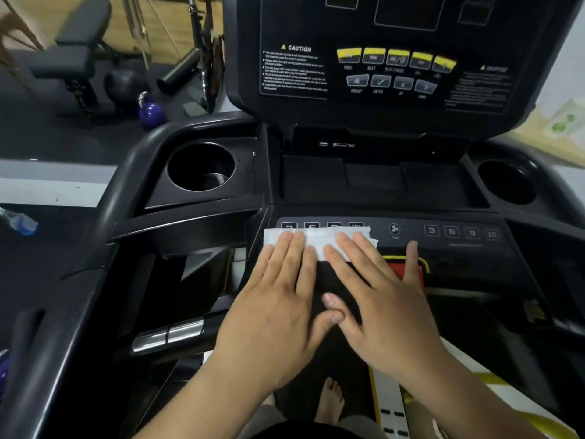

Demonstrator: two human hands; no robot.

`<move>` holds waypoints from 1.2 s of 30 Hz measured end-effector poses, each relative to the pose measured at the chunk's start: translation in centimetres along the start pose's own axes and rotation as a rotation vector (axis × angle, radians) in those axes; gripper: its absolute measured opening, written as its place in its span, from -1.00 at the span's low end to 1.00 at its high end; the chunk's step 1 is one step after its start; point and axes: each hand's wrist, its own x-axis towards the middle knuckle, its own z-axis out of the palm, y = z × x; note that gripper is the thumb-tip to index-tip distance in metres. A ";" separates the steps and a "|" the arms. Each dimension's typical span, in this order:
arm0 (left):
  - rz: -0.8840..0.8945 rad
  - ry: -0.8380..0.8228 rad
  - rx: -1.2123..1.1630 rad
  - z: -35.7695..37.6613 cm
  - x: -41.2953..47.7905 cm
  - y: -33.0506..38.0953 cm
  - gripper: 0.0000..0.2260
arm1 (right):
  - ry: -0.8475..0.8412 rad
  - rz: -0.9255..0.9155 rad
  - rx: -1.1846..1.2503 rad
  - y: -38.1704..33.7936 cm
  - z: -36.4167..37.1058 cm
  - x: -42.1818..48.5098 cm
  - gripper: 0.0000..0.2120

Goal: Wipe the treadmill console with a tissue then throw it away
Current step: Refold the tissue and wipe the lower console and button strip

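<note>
- The wiping step looks to be the one in hand. A white tissue (319, 239) lies flat on the low button strip of the treadmill console (373, 182). It covers most of the left number buttons (311, 225).
- The left hand (278, 299) is flat, with straight fingers. Its fingertips press down on the left part of the tissue. It grasps nothing.
- The right hand (380, 299) is flat too, with its fingers straight and spread. It presses on the right part of the tissue and grasps nothing.
- The little finger of the right hand sticks out to the side, over the red button (398, 268).
- The two thumbs meet in the middle, below the tissue.
- The fan button (394, 229) is just beside the right edge of the tissue and is bare. The right number buttons (462, 232) are farther along and bare as well.
- The top panel (395, 57), the left cup holder (201, 167) and the right cup holder (506, 182) are well apart from the tissue.
- I cannot tell which parts are clean already, so I think the wiping is not done.
- I think the next move is a sideways slide toward the fan button. Both hands should stay flat so the tissue does not bunch up.
- The push should be soft, so no button gets pressed, above all the red one.
- Later the tissue must be pinched up and thrown away. No bin shows here, so the person will have to look for one.
</note>
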 end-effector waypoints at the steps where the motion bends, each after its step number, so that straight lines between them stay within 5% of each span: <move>1: 0.008 0.001 -0.005 0.1 0.6 0.2 -0.28 | 0.001 0.010 0.001 0.5 -0.1 0.1 -0.43; 28: 0.245 -0.031 -0.003 2.2 12.8 14.6 -0.34 | 0.035 0.325 0.074 16.7 -1.0 -5.1 -0.43; 36: 0.345 -0.044 0.075 3.7 10.0 17.0 -0.30 | 0.060 0.352 0.148 16.8 -0.1 -9.6 -0.46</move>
